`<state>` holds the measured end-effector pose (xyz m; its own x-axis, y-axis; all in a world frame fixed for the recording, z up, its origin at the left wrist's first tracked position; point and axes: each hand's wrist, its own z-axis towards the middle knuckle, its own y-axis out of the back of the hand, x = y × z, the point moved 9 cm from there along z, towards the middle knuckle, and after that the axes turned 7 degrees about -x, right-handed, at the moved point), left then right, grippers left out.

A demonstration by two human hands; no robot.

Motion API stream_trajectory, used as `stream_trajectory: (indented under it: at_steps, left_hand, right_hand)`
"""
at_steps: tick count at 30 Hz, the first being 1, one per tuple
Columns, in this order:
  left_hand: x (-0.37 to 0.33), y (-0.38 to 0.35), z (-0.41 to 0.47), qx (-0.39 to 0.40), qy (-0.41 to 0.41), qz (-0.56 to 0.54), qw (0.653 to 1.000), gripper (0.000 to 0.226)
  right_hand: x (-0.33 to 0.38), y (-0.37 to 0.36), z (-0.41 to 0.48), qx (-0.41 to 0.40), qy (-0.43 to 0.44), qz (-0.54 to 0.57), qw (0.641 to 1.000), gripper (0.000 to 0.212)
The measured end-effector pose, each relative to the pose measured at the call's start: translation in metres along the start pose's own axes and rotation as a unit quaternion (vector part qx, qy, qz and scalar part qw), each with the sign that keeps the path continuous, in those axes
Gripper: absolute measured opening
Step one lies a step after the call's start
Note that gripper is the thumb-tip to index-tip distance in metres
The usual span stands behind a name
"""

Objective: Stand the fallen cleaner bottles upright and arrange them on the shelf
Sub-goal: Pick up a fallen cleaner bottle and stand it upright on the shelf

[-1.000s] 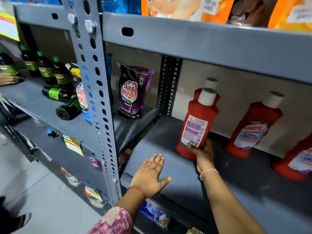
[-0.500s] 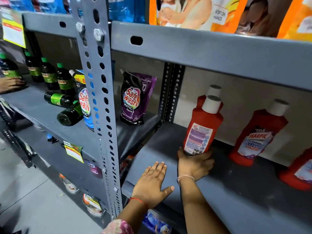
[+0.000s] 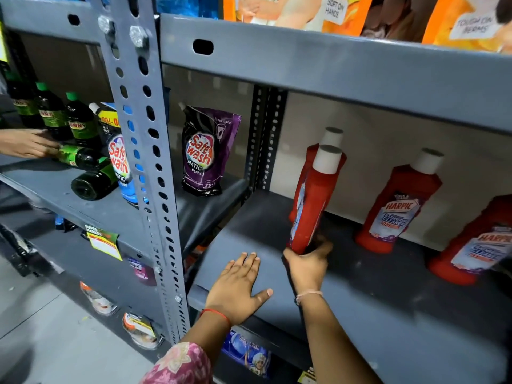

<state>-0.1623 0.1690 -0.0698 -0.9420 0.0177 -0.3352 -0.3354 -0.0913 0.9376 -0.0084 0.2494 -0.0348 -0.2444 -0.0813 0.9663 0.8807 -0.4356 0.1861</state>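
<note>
My right hand (image 3: 307,261) grips the base of a red cleaner bottle (image 3: 314,200) with a white cap, held upright and turned edge-on over the grey shelf (image 3: 388,295). Right behind it stands a second red bottle (image 3: 331,137), mostly hidden. My left hand (image 3: 238,284) lies flat on the shelf's front, fingers spread, holding nothing. Further right, a red Harpic bottle (image 3: 399,206) stands upright near the back wall, and another red bottle (image 3: 476,245) sits at the right edge, partly cut off.
A perforated grey upright post (image 3: 146,162) divides the shelving. Left bay: purple Safewash pouch (image 3: 206,151), upright green-capped dark bottles (image 3: 52,112), two lying dark bottles (image 3: 91,181), and another person's hand (image 3: 25,142). A low upper shelf beam (image 3: 332,67) hangs overhead.
My right hand has turned the held red bottle so its label faces left and shifted it slightly back toward the bottle behind. The left hand stays flat on the shelf.
</note>
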Motion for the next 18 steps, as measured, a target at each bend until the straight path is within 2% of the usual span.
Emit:
stream_trajectory:
  at_steps: [4,9,18]
  left_hand:
    - [-0.001,0.000,-0.001,0.001,-0.001,0.002,1.000,0.077]
    - [-0.001,0.001,-0.001,0.002,0.001,0.002,1.000,0.077]
    - [-0.001,0.000,-0.001,0.004,0.004,0.010,1.000,0.077]
  right_hand:
    - [-0.008,0.001,0.009,0.118,-0.005,0.025,0.993,0.055]
    - [-0.013,0.000,0.024,0.180,-0.023,0.006,0.983,0.041]
    - [-0.023,-0.013,0.038,0.263,-0.028,-0.032,0.964,0.046]
